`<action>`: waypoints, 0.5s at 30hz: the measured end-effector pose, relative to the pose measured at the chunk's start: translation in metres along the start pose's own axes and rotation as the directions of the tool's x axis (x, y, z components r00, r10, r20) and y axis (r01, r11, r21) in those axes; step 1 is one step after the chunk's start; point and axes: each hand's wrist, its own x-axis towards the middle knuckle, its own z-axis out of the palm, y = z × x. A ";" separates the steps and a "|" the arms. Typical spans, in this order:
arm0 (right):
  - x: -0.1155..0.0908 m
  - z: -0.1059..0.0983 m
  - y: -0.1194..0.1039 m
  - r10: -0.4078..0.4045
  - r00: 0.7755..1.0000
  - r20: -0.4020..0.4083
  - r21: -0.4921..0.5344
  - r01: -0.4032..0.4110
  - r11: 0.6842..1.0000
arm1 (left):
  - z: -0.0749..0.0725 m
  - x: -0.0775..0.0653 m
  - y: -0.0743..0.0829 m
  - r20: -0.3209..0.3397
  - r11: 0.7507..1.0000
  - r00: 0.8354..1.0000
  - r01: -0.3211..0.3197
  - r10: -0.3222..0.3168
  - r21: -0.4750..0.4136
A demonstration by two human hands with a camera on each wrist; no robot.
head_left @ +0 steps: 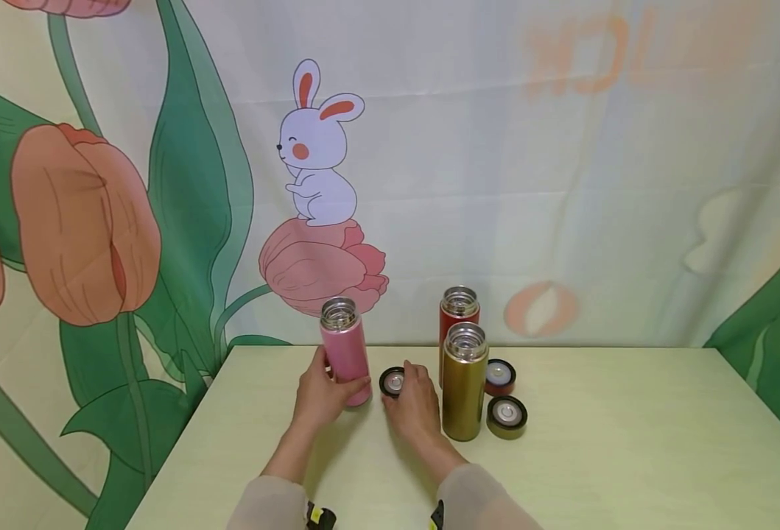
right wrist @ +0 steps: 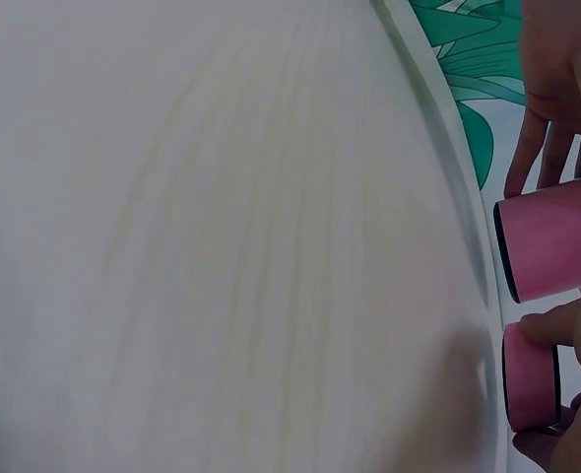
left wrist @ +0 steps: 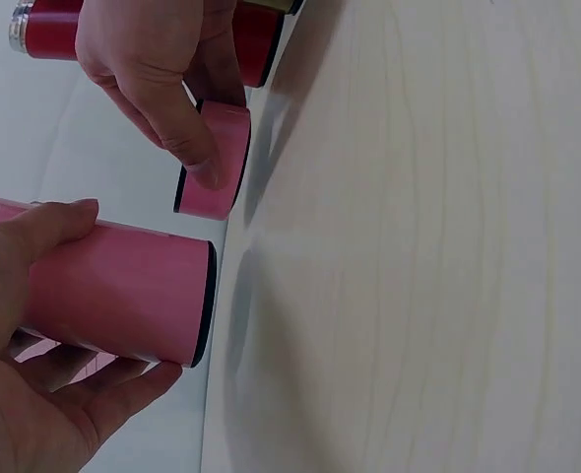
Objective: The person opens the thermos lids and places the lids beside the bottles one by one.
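Observation:
My left hand (head_left: 318, 391) grips a pink thermos bottle (head_left: 345, 352) low on its body. The bottle has no lid on, and its steel mouth points up with a slight tilt. To its right, my right hand (head_left: 416, 403) pinches the pink lid (left wrist: 229, 158) by its sides, thumb and fingers opposite each other. Seen from above, the lid shows its black rim and pale inner side. A small gap separates lid and bottle, both close over the tabletop in the left wrist view. The right wrist view also has the pink bottle (right wrist: 556, 236) and lid near its right edge.
Right of my right hand stands a gold thermos bottle (head_left: 464, 390), uncapped, with an uncapped red one (head_left: 457, 315) behind it. Their lids, one red (head_left: 499, 377) and one gold (head_left: 507, 418), lie inner side up on the pale table (head_left: 628, 442). A printed curtain (head_left: 469, 162) hangs behind.

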 end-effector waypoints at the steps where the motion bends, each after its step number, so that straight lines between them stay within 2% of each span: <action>1: 0.000 0.001 0.001 0.002 1.000 -0.005 -0.004 -0.002 1.000 | 0.002 0.001 0.000 0.002 1.000 1.000 0.002 -0.002 -0.002; 15: 0.004 0.008 0.007 0.045 0.999 -0.011 -0.033 -0.045 0.998 | 0.014 0.006 -0.006 0.023 1.000 1.000 0.016 -0.015 -0.019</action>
